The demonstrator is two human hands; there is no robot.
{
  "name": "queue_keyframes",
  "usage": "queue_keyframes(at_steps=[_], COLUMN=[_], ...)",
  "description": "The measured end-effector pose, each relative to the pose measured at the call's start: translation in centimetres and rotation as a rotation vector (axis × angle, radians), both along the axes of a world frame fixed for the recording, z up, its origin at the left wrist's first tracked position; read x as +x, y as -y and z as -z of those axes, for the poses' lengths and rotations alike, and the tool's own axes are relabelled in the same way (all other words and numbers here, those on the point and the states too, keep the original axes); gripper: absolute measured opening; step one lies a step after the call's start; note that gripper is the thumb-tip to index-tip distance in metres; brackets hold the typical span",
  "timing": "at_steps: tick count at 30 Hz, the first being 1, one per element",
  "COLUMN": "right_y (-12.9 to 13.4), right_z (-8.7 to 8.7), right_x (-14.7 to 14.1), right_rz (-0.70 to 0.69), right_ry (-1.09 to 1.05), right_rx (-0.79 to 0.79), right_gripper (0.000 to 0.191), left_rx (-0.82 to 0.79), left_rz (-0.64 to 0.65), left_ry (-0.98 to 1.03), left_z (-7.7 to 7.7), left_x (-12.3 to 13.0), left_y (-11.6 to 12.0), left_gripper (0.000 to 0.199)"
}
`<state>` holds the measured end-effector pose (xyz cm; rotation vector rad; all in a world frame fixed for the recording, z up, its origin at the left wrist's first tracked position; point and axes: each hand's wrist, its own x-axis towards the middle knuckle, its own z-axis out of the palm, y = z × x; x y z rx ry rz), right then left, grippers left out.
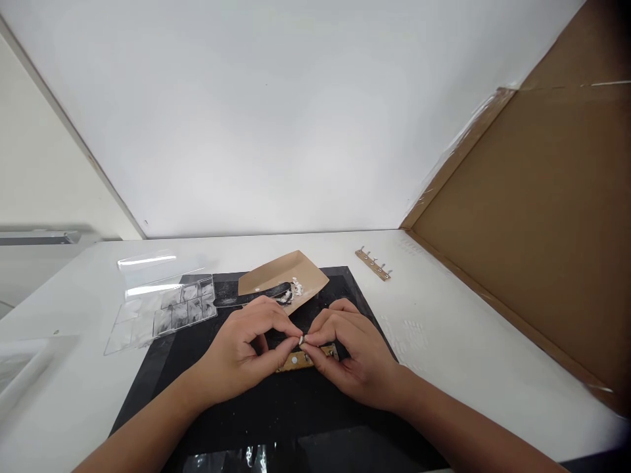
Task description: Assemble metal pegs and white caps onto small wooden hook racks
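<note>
Over the black mat, the thumb and fingertips of my left hand are pinched on a small white piece. From the other side, the pinched fingertips of my right hand meet at that same piece; its exact shape is too small to make out. Just beneath the fingers lies a small wooden strip carrying a white dot and metal fittings, partly covered by my right hand. Behind my hands a brown paper tray holds white bits, and a long dark file-like strip rests across it.
The black mat covers the middle of the white table. On the left stands an open clear compartment box with small bags inside. Another wooden strip with metal pegs lies back right. A cardboard panel bounds the right side.
</note>
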<state>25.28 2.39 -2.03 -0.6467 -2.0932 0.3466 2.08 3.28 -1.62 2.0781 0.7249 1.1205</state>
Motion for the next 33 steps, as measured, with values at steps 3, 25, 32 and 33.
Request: queue_keyframes(at_steps=[3,25,32,33], right_y=[-0.06,-0.58,-0.69,-0.70], right_z=[-0.02,0.06,0.19,0.22], right_x=[0.13,0.37,0.40,0.42], right_rz=[-0.003,0.014,0.014,0.017], right_ry=[0.017,0.085,0.113,0.119], right_rx=[0.011,0.117,0.150,0.159], right_gripper=[0.011,0.009,0.013,0.014], left_rx=[-0.029,-0.201,-0.053,-0.043], left_rz=[0.007,-0.033,-0.029,-0.028], left_ry=[-0.006,-0.130,-0.167,-0.177], left_z=[-0.11,-0.25,-0.36,-0.37], left_x=[-0.03,-0.05,-0.02,-0.03], left_y=[0.04,0.42,0.31,0.32], left_gripper=[0.012,0.012,0.008,0.008])
